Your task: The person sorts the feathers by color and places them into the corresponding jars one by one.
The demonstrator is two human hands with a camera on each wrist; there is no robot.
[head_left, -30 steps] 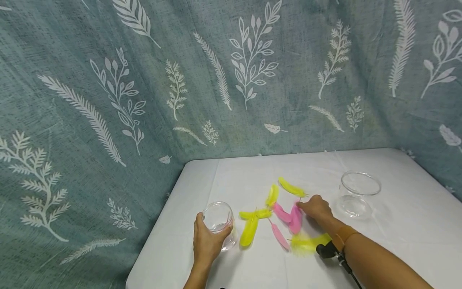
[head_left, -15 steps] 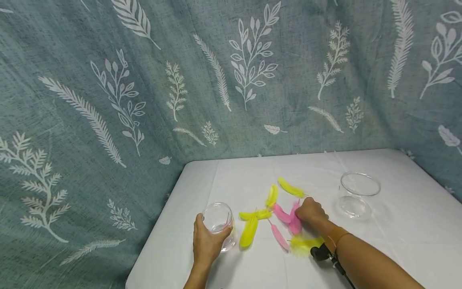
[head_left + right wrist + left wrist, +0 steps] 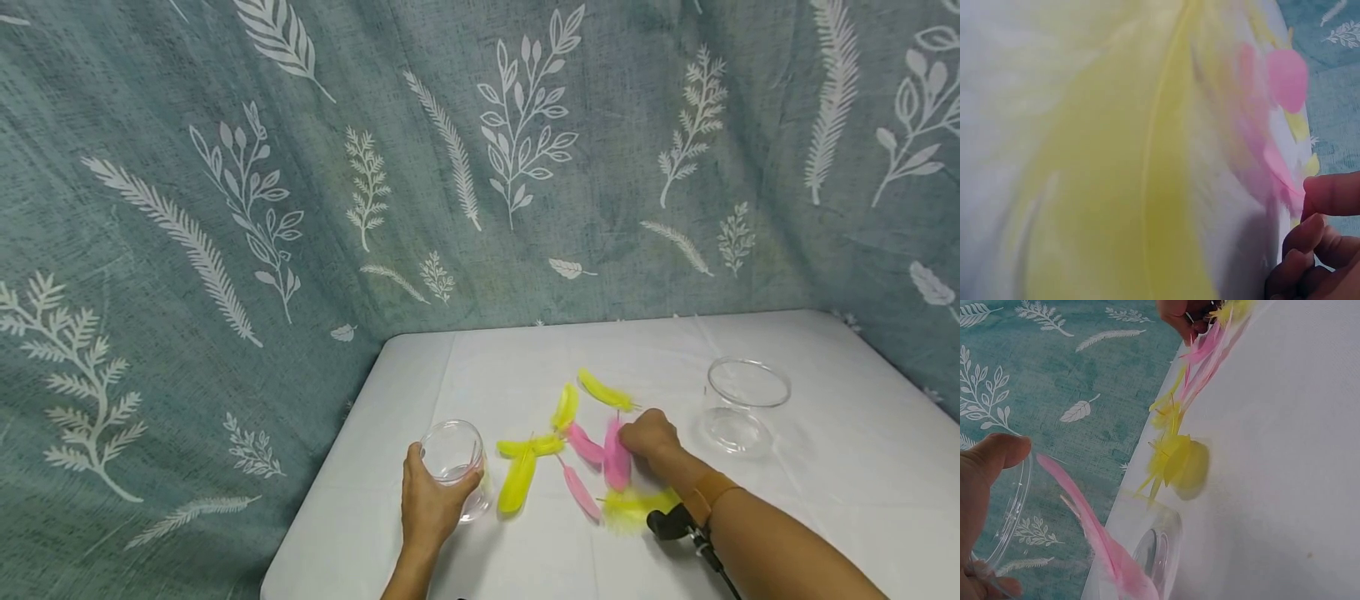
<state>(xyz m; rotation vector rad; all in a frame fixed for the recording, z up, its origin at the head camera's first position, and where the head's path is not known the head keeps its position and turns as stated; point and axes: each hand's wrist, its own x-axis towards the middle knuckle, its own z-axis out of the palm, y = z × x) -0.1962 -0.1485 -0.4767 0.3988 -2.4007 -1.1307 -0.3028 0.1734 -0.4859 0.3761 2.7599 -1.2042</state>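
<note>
My left hand [image 3: 433,504] grips a clear round jar [image 3: 453,422] near its rim, at the left of the white table. In the left wrist view a pink feather [image 3: 1100,540] stands slanted inside this jar. My right hand [image 3: 651,437] pinches another pink feather [image 3: 617,458] at its side, low over the table. In the right wrist view the curled fingers [image 3: 1307,234] meet by the feather's edge; exactly where they hold it is partly hidden. Two more pink feathers lie to its left, one a wide feather [image 3: 585,444], the other a slim feather [image 3: 579,492].
Several yellow feathers lie about, among them a long feather [image 3: 517,483] near the jar, a back feather [image 3: 603,390] and a fluffy feather [image 3: 637,506] beneath my right wrist. A second clear jar [image 3: 738,425] stands at the right. A leaf-patterned cloth [image 3: 480,250] hangs behind the table [image 3: 525,558].
My right hand has shifted slightly left and toward me, from the quill end to the feather's side. The pink feather there has turned more upright. The left hand and its jar stay put.
</note>
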